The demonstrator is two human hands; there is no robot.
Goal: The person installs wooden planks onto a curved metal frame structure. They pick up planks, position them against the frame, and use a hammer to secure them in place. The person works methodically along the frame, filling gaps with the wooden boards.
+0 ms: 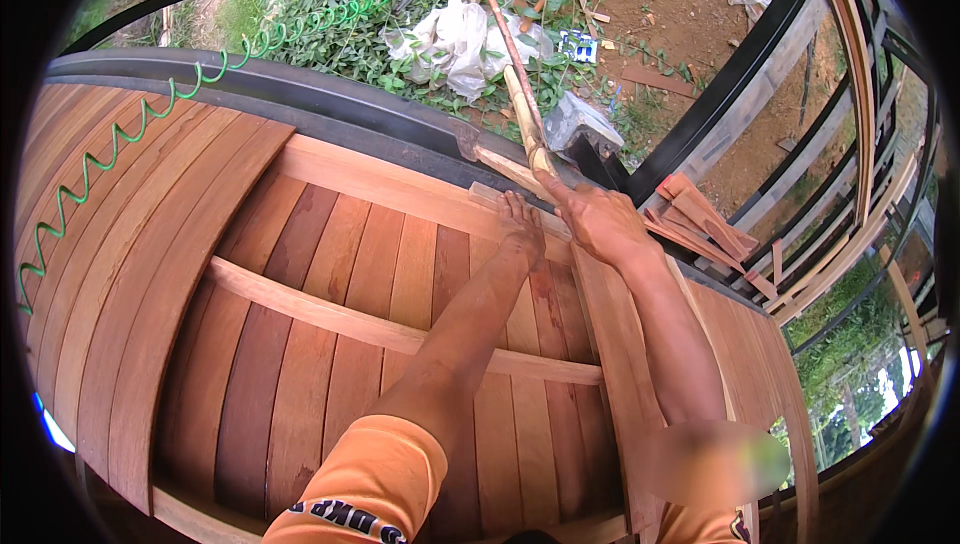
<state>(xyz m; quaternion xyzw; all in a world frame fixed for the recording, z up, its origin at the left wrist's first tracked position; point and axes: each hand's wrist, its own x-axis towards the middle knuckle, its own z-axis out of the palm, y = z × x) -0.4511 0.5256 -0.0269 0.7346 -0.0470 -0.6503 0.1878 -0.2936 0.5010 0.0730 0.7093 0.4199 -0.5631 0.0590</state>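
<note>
My right hand (605, 226) is closed around the wooden handle of a hammer (500, 164), whose dark head points left over the black frame edge. Just to its left, my left hand (522, 229) lies with fingers stretched out against a short wood block (487, 194) on the pale wooden rail (380, 187). Its palm is hidden from above. Beneath both forearms is a recessed panel of reddish-brown boards (330, 344), crossed by a lighter wooden batten (330, 309).
Finished slats (130, 224) cover the left side, with a green coiled hose (130, 134) above them. A long stick (505, 44) slants beyond the hammer. Wood offcuts (700, 219) are piled right of my right hand. Plastic sheeting (465, 44) lies on the plants beyond the black frame (300, 89).
</note>
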